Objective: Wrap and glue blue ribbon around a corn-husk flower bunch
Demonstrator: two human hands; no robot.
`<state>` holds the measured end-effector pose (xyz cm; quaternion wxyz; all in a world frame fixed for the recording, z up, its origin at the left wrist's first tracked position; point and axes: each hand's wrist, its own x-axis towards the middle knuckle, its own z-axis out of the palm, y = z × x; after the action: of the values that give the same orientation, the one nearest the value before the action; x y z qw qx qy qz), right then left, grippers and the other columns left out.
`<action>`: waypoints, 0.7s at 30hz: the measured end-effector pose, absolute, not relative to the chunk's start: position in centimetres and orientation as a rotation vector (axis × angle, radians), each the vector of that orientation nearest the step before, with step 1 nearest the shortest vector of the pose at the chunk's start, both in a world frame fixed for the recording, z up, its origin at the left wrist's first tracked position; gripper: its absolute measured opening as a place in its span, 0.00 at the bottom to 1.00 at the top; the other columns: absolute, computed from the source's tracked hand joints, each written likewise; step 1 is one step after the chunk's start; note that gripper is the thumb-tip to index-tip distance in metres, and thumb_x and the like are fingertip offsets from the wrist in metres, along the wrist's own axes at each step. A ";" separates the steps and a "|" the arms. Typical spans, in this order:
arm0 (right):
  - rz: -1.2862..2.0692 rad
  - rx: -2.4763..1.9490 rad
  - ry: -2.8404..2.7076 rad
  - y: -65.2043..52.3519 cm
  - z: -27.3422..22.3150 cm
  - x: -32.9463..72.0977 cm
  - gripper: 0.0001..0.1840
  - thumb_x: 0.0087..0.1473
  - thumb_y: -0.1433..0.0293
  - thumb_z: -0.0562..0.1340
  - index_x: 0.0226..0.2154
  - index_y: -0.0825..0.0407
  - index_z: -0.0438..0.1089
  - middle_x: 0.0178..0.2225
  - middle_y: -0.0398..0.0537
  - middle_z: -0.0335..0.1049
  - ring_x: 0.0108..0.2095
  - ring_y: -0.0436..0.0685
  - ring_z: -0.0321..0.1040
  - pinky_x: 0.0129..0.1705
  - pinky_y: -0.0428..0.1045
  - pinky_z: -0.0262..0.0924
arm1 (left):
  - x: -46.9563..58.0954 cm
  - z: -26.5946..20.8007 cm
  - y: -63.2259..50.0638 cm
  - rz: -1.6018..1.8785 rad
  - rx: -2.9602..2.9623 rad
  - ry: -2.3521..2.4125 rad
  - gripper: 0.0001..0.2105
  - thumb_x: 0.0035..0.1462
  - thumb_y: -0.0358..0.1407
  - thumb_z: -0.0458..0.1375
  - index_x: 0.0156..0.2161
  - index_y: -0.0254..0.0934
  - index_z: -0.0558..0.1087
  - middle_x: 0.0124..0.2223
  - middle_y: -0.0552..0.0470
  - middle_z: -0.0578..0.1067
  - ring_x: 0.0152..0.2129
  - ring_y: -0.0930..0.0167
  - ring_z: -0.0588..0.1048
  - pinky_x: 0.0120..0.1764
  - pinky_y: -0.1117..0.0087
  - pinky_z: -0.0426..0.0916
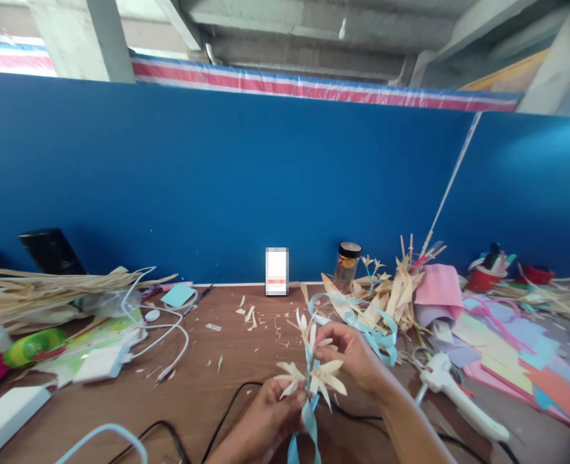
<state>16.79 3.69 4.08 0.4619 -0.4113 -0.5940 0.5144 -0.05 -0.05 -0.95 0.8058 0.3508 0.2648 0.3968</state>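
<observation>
Between my hands stands a handmade flower stem with pale, dried-husk petals [327, 376], bound in light-blue ribbon [309, 420] whose ends hang below. Low on that stem, my left hand [281, 407] is closed in a pinch, just under the lower blossoms. Higher up, the fingers of my right hand [347, 351] are pinched at the upper blossom [310, 334], touching its petals. The fingertips partly hide the stem. A loose curl of light-blue ribbon [389, 330] lies behind my right hand.
A white glue gun [463, 390] and coloured paper sheets [512, 361] lie right. Behind are a black-lidded jar [347, 264], dried husks [401, 290] and an upright phone [276, 270]. Left are a white cable [186, 341], husk strips [48, 283] and a power strip [9, 422].
</observation>
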 end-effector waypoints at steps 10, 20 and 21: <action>1.229 -0.972 -1.463 4.0 3.1 16.4 0.04 0.41 0.71 0.62 0.23 0.54 0.65 0.22 0.41 0.65 0.22 0.47 0.60 0.25 0.43 0.55 | -0.2 -1.1 0.1 0.877 0.724 0.512 0.06 0.46 0.33 0.60 0.30 0.33 0.71 0.25 0.53 0.67 0.22 0.77 0.66 0.30 0.73 0.62; 1.030 -1.065 -1.141 4.4 3.1 16.5 0.14 0.45 0.63 0.61 0.35 0.53 0.66 0.31 0.46 0.68 0.30 0.51 0.63 0.32 0.46 0.58 | -1.4 -0.1 1.8 1.247 0.915 0.787 0.07 0.47 0.38 0.59 0.28 0.34 0.71 0.24 0.56 0.67 0.20 0.78 0.64 0.27 0.76 0.62; 1.005 -1.089 -1.090 4.5 3.2 16.6 0.14 0.45 0.63 0.61 0.35 0.53 0.67 0.31 0.45 0.68 0.29 0.51 0.62 0.31 0.46 0.58 | -1.8 0.1 2.1 1.348 1.010 0.881 0.07 0.46 0.38 0.59 0.28 0.34 0.71 0.24 0.56 0.68 0.21 0.77 0.65 0.27 0.76 0.62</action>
<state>16.57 4.46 3.20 0.6059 -0.4711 -0.4713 0.4345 -1.78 2.12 0.07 0.5812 0.4323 0.3771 0.5772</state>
